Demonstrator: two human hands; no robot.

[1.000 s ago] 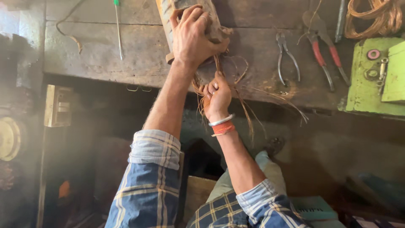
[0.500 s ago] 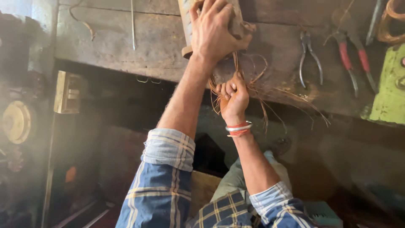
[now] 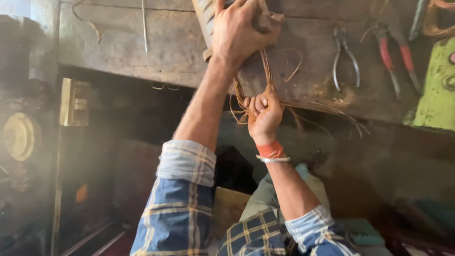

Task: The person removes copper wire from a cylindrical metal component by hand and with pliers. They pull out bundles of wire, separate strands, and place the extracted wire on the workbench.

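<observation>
Dim workshop w/ a worn, grimy bench [image 3: 156,52] across the top of frame; pliers [image 3: 345,57] and red-handled cutters [image 3: 395,54] lie upper right, green box [image 3: 438,90] at right edge. Left hand [image 3: 239,33] clamps a ribbed cylindrical motor core [image 3: 208,21] top centre. Right hand [image 3: 263,114] at mid-frame is fisted round the copper wire bundle [image 3: 265,71], which runs taut from core down into the fist, loose ends fanning right.
</observation>
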